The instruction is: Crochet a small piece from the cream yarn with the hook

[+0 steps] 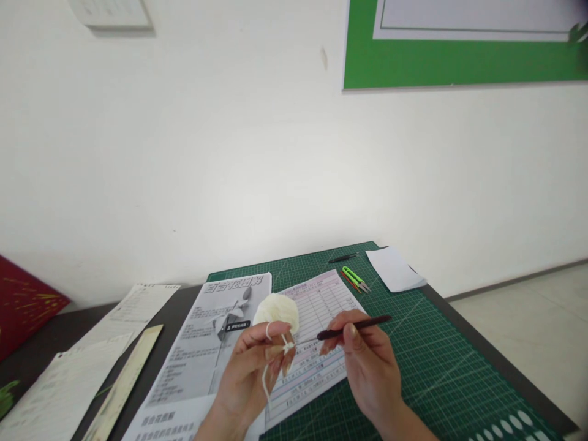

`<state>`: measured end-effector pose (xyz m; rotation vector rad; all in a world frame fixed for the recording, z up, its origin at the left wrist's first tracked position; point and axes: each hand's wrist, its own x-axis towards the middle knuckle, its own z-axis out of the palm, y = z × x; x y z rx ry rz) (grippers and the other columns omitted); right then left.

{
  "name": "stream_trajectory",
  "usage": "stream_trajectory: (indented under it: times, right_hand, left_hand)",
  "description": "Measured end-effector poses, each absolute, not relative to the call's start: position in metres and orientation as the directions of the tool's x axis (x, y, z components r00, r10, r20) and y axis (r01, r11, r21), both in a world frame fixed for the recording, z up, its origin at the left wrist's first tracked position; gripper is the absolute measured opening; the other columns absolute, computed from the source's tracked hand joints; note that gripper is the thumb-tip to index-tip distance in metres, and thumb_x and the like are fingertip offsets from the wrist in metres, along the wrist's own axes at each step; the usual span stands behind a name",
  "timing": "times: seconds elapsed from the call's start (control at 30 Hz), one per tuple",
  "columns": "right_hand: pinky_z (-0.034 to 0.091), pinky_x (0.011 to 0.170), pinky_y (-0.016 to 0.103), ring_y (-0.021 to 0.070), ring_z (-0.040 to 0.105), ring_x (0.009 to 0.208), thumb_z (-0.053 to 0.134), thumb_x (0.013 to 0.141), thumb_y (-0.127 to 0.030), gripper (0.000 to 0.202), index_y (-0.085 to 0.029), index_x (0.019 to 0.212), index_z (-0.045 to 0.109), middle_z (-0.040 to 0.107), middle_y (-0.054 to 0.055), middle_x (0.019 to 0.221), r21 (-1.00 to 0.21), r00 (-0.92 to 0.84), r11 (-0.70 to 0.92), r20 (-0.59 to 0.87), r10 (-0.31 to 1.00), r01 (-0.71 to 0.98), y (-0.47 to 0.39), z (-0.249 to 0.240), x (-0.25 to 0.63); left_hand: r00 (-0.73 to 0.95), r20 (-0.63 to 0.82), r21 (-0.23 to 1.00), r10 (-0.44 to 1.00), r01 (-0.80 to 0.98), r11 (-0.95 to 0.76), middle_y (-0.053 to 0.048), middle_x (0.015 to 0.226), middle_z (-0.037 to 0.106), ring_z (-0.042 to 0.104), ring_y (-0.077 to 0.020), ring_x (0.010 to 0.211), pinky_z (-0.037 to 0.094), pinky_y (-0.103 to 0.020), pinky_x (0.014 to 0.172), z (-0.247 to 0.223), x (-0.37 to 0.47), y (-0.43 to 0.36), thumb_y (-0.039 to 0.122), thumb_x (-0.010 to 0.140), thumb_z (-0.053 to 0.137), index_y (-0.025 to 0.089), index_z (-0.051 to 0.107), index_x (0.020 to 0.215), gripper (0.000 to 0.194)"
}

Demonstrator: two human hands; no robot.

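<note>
At your far left, a red item (27, 309) with gold marks stands by the wall, and part of something green (6, 397) shows nearer you. Right of these, handwritten sheets (68, 383) lie on the dark table (103, 294), with a worn, pale ruler (124, 383) slanting beside them. Next comes a printed page (188, 349) with a grey flower picture, your left hand (248, 364) above its right side. That hand pinches a small piece of cream stitching (288, 346) between thumb and fingers; yarn crosses your index finger, and a loose strand hangs below. Just beyond your fingertips sits the cream yarn ball (278, 309), overlapping the page and the lined form (319, 300) to its right.

The dark-handled hook (356, 326) points left, its thin shaft reaching the stitching; whether the tip passes through a loop is too small to tell. Your right hand (365, 361) holds the handle between thumb and fingers, above the green cutting mat (459, 367). Farther off on the mat lie black tweezers (342, 258) and bright green snips (353, 277), with blank-looking white paper (397, 269) at the far right.
</note>
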<state>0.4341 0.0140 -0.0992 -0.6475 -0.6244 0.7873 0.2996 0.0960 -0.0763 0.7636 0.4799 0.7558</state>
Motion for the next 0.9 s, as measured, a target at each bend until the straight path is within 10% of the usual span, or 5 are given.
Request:
stream_trajectory:
  times: [0.33,0.9]
  right_hand:
    - [0.055,0.048,0.017,0.0091,0.063,0.047,0.069,0.075,-0.025,0.015,-0.01,0.08,0.068,0.07,0.003,0.058,-0.506,0.304,0.231,-0.065,0.951,-0.831,0.027,-0.102,0.433]
    - [0.056,0.054,0.02,0.0113,0.066,0.052,0.067,0.076,-0.027,0.015,-0.014,0.083,0.069,0.073,0.004,0.063,-0.686,0.504,0.337,-0.051,0.862,-0.645,0.027,-0.103,0.423]
  left_hand:
    - [0.593,0.079,0.865,0.802,-0.441,0.24,-0.002,0.055,0.062,0.051,-0.012,0.053,0.037,-0.024,0.049,-0.089,0.306,0.089,0.019,0.065,0.07,0.021,0.074,0.085,0.021]
    - [0.284,0.309,0.943,0.908,-0.217,-0.253,0.001,0.057,0.059,0.052,-0.0146,0.054,0.044,-0.03,0.062,-0.089,0.317,0.076,0.02,0.066,0.07,0.023,0.072,0.095,0.029]
